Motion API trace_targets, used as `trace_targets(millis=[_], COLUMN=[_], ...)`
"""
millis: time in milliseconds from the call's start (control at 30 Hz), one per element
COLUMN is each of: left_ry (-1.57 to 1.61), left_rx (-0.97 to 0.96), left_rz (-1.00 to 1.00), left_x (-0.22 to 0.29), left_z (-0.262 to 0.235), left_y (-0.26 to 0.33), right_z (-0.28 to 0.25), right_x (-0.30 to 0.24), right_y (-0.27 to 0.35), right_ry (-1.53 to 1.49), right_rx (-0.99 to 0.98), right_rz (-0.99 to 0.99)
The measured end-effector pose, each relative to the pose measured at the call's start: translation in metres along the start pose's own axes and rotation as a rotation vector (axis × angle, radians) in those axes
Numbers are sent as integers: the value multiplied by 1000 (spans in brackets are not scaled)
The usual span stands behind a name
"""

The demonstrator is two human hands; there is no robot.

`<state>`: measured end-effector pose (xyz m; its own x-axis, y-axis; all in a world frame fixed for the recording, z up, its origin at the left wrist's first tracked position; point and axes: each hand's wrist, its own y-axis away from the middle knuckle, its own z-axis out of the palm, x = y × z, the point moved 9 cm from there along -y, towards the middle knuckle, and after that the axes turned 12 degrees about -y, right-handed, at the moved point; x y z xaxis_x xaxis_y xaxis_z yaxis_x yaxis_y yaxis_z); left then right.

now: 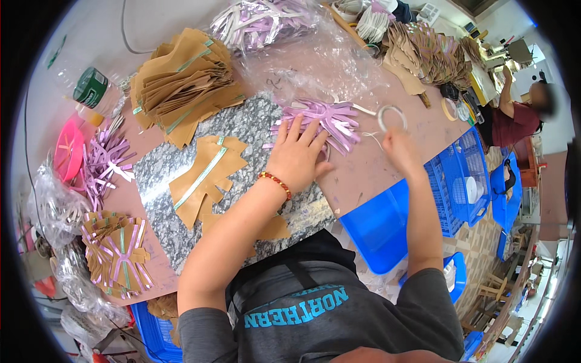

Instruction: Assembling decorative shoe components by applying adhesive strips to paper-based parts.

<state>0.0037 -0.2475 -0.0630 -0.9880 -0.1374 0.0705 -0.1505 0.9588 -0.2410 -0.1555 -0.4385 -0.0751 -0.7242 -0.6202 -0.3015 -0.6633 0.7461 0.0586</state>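
My left hand (pixel 295 158), a red beaded bracelet at its wrist, lies flat with spread fingers on a bundle of purple and white strips (pixel 339 124). To the right of the bundle my right hand (pixel 400 151) is closed, slightly blurred. A thin white string (pixel 373 138) runs into its fingers. A pale tape roll (pixel 384 121) is just above that fist. Left of my left arm, cut brown pieces (pixel 195 184) with a pale green stripe lie on a grey speckled slab (pixel 154 175); more brown pieces are partly under my forearm.
A tall stack of brown pieces (pixel 181 78) stands behind the slab. Clear plastic (pixel 302 66) and more strips (pixel 260 24) lie at the back. Finished-looking brown pieces with purple strips (pixel 118 254) sit at left. A blue bin (pixel 378 230) adjoins the right edge. Another person (pixel 514 121) works far right.
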Motion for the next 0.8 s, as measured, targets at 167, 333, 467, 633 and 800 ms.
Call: trace_targets(millis=[167,333,467,633,800], left_ry=[9,0,-1,40,129], left_rx=[17,6,22,13,110], left_rz=[-6,-16,-22,-21,-38], left_x=[2,1,0,0,-5], left_z=[-2,-2,-2,-5,-13], left_y=[0,2,1,2,5], right_z=[-58,-36,-15,-12,-44], right_x=[56,-89,-139,-144,-137], right_y=[-20,-19,-26,-19,17], right_ry=[79,-336,-305,-241,-955], right_rx=[456,327,244,147,42], right_rz=[115,-380,-586,-487,-342])
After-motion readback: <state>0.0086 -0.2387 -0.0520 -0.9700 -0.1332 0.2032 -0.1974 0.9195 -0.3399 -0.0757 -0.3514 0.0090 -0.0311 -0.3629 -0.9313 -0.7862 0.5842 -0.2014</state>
